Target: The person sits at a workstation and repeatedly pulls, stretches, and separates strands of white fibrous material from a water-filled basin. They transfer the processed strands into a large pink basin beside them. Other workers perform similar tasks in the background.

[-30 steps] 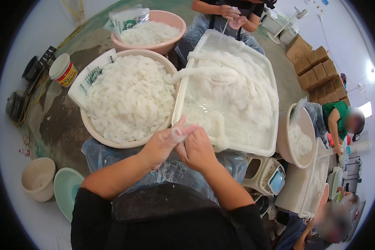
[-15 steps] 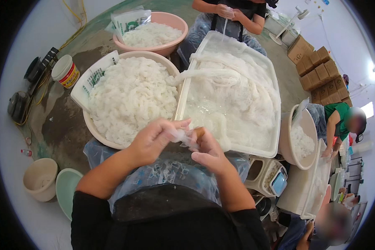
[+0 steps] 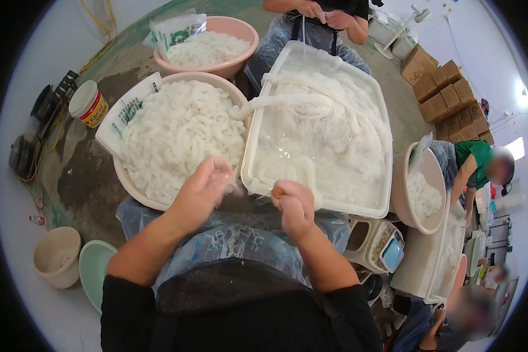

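My left hand, slightly blurred, has its fingers curled around a thin translucent white wisp over the front rim of a beige tub. My right hand is closed just right of it, by the front edge of a white tray; whatever it grips is too small to make out. The tub holds a heap of white, wet-looking noodle-like strands beside a printed plastic bag. In the tray lie tangled white strands in liquid, one length draped across to the tub.
A co-worker sits beyond the tray, another at right. Around are a pink tub, a bucket, basins, a beige tub, a stool with a small blue-topped box, cardboard boxes and cables.
My hands, pressed together a second ago around the translucent white material, have separated: the left has lifted slightly up and leftward, the right has moved right with fingers curled. The co-workers' hands shifted slightly.
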`<action>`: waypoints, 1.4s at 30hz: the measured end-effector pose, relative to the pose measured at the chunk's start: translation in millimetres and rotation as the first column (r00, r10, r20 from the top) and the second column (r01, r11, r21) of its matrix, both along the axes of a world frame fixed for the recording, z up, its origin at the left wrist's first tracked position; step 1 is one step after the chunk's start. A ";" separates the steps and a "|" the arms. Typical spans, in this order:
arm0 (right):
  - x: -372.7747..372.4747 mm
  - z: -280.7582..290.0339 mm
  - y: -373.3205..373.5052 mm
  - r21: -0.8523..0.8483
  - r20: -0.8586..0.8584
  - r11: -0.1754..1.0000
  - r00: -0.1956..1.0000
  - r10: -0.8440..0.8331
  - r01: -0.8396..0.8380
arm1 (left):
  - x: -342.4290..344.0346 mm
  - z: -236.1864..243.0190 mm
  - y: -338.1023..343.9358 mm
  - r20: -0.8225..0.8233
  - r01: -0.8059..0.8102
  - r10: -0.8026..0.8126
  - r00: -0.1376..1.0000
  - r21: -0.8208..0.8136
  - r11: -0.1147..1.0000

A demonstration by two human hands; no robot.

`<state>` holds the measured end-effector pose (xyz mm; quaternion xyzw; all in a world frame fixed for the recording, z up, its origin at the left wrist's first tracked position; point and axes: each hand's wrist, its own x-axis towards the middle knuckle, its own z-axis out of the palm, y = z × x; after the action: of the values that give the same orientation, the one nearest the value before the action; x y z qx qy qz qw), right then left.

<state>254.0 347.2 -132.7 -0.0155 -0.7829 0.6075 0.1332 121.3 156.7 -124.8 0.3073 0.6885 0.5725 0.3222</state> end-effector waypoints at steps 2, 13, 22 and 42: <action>-2.3 3.1 -15.0 0.278 -0.185 0.928 0.934 0.304 -0.247 | 9.1 8.4 21.6 -0.974 -0.291 0.043 0.224 -0.025 0.956; -11.1 -47.8 -19.1 0.135 -0.334 0.967 0.908 0.251 -0.217 | 9.6 -8.8 15.7 -0.783 0.008 0.120 0.610 0.158 0.987; -22.3 -28.8 -24.4 0.261 -0.238 0.957 0.952 0.194 -0.129 | -1.7 -11.4 6.8 -0.342 0.223 -0.128 0.931 0.255 0.941; -9.3 -31.3 -33.8 0.473 -0.064 0.869 0.978 0.200 -0.147 | 19.6 14.9 16.1 0.634 -0.352 0.086 0.769 0.308 0.884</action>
<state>244.7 313.3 -164.0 0.1211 -0.8952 0.4114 0.1212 140.8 172.9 -109.8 0.0845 0.4455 0.8053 0.3819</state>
